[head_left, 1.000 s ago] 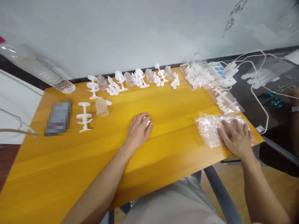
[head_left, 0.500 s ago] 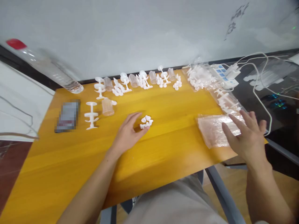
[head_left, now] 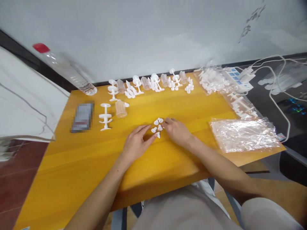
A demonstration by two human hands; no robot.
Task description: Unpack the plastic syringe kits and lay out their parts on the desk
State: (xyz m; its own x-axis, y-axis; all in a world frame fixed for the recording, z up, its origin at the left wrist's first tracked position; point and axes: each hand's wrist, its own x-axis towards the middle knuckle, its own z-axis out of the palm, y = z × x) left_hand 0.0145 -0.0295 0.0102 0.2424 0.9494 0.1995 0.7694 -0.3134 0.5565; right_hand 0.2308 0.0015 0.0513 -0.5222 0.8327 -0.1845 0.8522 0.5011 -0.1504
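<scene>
Beyond right hand, bagged white pieces

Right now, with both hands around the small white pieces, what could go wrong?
The small white pieces lie loose between the left hand and the right hand, so a nudge might scatter them. The clear plastic packaging reaches close to the near right corner of the table; a stray brush could push it off.
</scene>
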